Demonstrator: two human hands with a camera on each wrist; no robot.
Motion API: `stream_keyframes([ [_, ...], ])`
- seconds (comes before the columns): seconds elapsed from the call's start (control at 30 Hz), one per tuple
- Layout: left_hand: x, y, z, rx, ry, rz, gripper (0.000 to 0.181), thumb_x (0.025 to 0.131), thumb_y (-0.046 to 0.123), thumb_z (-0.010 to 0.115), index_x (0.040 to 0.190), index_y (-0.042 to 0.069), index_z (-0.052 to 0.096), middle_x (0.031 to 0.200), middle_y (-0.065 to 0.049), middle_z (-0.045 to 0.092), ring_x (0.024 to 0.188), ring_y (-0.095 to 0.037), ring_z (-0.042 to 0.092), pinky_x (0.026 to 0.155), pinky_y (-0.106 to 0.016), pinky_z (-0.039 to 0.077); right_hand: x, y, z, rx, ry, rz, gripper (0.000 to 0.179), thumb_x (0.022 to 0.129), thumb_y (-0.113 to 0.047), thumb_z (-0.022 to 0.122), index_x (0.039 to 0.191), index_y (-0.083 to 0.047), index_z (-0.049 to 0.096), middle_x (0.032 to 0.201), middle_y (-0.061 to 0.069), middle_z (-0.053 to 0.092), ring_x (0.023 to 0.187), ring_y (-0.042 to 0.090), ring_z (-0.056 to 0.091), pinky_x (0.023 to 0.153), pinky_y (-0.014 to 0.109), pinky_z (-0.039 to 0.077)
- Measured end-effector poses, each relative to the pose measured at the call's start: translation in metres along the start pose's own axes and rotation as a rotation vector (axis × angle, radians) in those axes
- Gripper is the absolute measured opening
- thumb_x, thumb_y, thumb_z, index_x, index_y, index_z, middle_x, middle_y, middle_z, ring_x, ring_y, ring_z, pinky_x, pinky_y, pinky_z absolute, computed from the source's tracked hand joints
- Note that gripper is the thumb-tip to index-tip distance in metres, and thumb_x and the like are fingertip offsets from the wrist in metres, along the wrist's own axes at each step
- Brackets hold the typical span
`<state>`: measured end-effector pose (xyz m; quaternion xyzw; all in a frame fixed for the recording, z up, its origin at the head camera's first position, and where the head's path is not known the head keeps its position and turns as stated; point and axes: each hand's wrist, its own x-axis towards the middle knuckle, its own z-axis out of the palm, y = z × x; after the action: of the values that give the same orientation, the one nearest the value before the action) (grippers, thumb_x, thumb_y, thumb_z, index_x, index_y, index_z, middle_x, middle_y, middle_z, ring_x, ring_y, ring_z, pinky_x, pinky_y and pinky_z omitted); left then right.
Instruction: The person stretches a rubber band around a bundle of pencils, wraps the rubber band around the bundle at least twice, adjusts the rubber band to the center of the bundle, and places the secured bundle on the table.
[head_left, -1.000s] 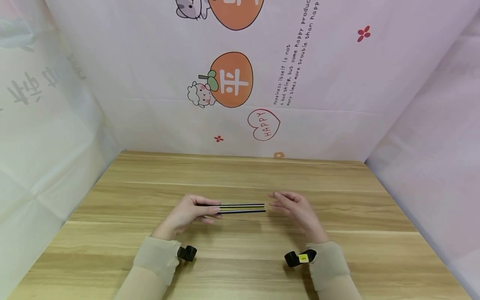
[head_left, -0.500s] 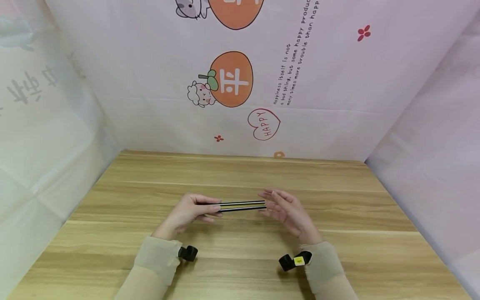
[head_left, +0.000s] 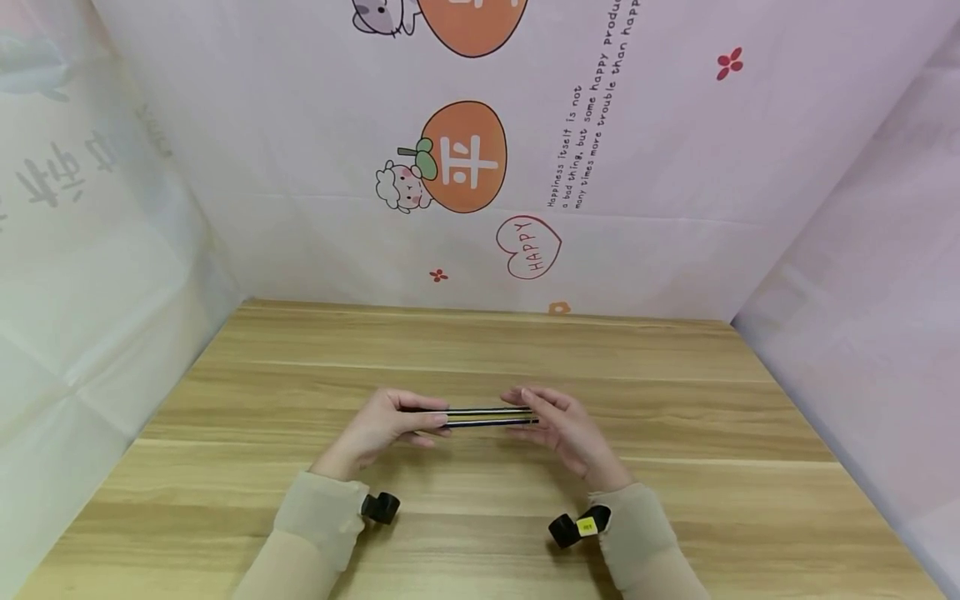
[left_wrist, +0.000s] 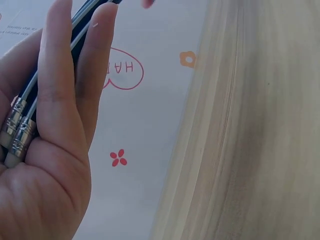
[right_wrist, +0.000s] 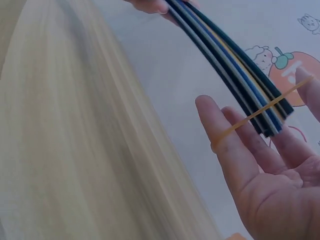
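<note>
My left hand (head_left: 378, 429) holds a bundle of pencils (head_left: 483, 423) level above the table, thumb on the near side. In the left wrist view, metal ferrules (left_wrist: 21, 140) and eraser ends lie against the palm. The unsharpened far ends of the dark, blue and yellow pencils (right_wrist: 235, 65) point at my right hand (head_left: 562, 429). In the right wrist view a thin orange rubber band (right_wrist: 290, 92) is stretched between a finger and the thumb of that hand. Its fingers are spread around the bundle's end, and the band crosses the pencils near their tips; whether it encircles them is unclear.
The wood-grain table (head_left: 480, 533) lies below both hands. A white printed sheet (head_left: 637, 267) hangs behind it, with more sheeting at both sides. Each wrist wears a beige band with a small black camera (head_left: 386, 507).
My right hand has moved left, so its fingers now surround the pencils' free end. My left hand keeps its grip; the bundle tilted up slightly, then levelled out.
</note>
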<state>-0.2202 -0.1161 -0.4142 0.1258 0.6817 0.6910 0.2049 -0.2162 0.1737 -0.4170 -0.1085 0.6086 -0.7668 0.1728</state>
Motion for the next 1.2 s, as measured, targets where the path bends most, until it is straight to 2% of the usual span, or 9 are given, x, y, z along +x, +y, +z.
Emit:
stream_keyframes([
  [0.13, 0.001, -0.001, 0.004, 0.015, -0.033, 0.011, 0.045, 0.089, 0.013, 0.074, 0.124, -0.013, 0.061, 0.117, -0.033, 0.065, 0.09, -0.02, 0.075, 0.074, -0.031, 0.064, 0.001, 0.002, 0.004, -0.036, 0.027, 0.014, 0.045, 0.102, -0.022, 0.057, 0.133, 0.009, 0.053, 0.123, 0.003, 0.069, 0.121, 0.023, 0.062, 0.103, 0.056, 0.05],
  [0.27, 0.003, -0.002, 0.008, 0.025, -0.068, 0.026, 0.04, 0.091, 0.013, 0.072, 0.122, -0.01, 0.064, 0.111, -0.027, 0.07, 0.091, -0.021, 0.075, 0.075, -0.033, 0.064, 0.001, 0.002, 0.007, -0.078, 0.066, 0.041, 0.05, 0.101, -0.026, 0.058, 0.137, 0.009, 0.05, 0.125, 0.003, 0.069, 0.119, 0.022, 0.063, 0.092, 0.038, 0.06],
  [0.4, 0.004, -0.004, 0.012, 0.023, -0.095, 0.041, 0.038, 0.091, 0.011, 0.071, 0.123, -0.01, 0.064, 0.108, -0.023, 0.073, 0.092, -0.023, 0.075, 0.075, -0.035, 0.064, 0.001, 0.001, 0.009, -0.107, 0.086, 0.062, 0.052, 0.1, -0.028, 0.06, 0.138, 0.007, 0.051, 0.128, 0.003, 0.068, 0.113, 0.016, 0.066, 0.083, 0.027, 0.061],
  [0.6, 0.004, -0.006, 0.017, 0.024, -0.106, 0.041, 0.038, 0.091, 0.01, 0.071, 0.122, -0.01, 0.065, 0.105, -0.024, 0.073, 0.094, -0.029, 0.074, 0.074, -0.036, 0.064, 0.002, 0.002, 0.009, -0.127, 0.059, 0.071, 0.057, 0.099, -0.03, 0.062, 0.14, 0.007, 0.048, 0.132, 0.006, 0.065, 0.112, 0.023, 0.068, 0.088, 0.033, 0.061],
  [0.73, 0.004, -0.006, 0.018, 0.029, -0.125, 0.04, 0.04, 0.09, 0.011, 0.073, 0.122, -0.011, 0.064, 0.103, -0.023, 0.074, 0.091, -0.025, 0.075, 0.074, -0.035, 0.064, 0.002, 0.003, 0.005, -0.143, 0.053, 0.086, 0.057, 0.098, -0.035, 0.063, 0.14, 0.001, 0.051, 0.131, 0.001, 0.067, 0.116, 0.022, 0.067, 0.092, 0.037, 0.059],
  [0.9, 0.002, -0.004, 0.016, -0.001, -0.143, 0.027, 0.042, 0.089, 0.014, 0.074, 0.123, -0.01, 0.064, 0.105, -0.018, 0.075, 0.089, -0.02, 0.075, 0.075, -0.033, 0.064, -0.001, 0.005, 0.0, 0.027, 0.035, 0.106, 0.035, 0.101, -0.031, 0.057, 0.126, -0.008, 0.067, 0.129, 0.002, 0.068, 0.114, 0.018, 0.067, 0.089, 0.03, 0.059],
  [1.0, 0.0, -0.001, 0.015, -0.039, -0.143, 0.03, 0.044, 0.088, 0.017, 0.075, 0.123, -0.008, 0.065, 0.106, -0.015, 0.075, 0.091, -0.02, 0.075, 0.077, -0.033, 0.064, -0.002, 0.006, 0.002, 0.145, 0.024, 0.106, 0.027, 0.101, -0.028, 0.058, 0.115, -0.01, 0.073, 0.123, 0.004, 0.071, 0.111, 0.017, 0.068, 0.069, 0.014, 0.056],
  [1.1, -0.001, 0.001, 0.015, -0.074, -0.14, 0.039, 0.044, 0.088, 0.016, 0.076, 0.122, -0.009, 0.064, 0.108, -0.014, 0.075, 0.091, -0.02, 0.075, 0.077, -0.032, 0.064, -0.001, 0.007, 0.007, 0.244, 0.009, 0.099, 0.026, 0.101, -0.027, 0.058, 0.109, -0.008, 0.074, 0.116, 0.005, 0.072, 0.104, 0.014, 0.07, 0.063, 0.009, 0.054],
  [1.2, -0.002, 0.002, 0.014, -0.124, -0.121, 0.06, 0.044, 0.089, 0.012, 0.073, 0.123, -0.013, 0.061, 0.108, -0.017, 0.074, 0.088, -0.02, 0.075, 0.076, -0.03, 0.064, 0.002, 0.01, 0.012, 0.353, 0.017, 0.108, 0.028, 0.104, -0.025, 0.052, 0.106, -0.006, 0.073, 0.113, 0.006, 0.072, 0.099, 0.011, 0.071, 0.074, 0.011, 0.058],
])
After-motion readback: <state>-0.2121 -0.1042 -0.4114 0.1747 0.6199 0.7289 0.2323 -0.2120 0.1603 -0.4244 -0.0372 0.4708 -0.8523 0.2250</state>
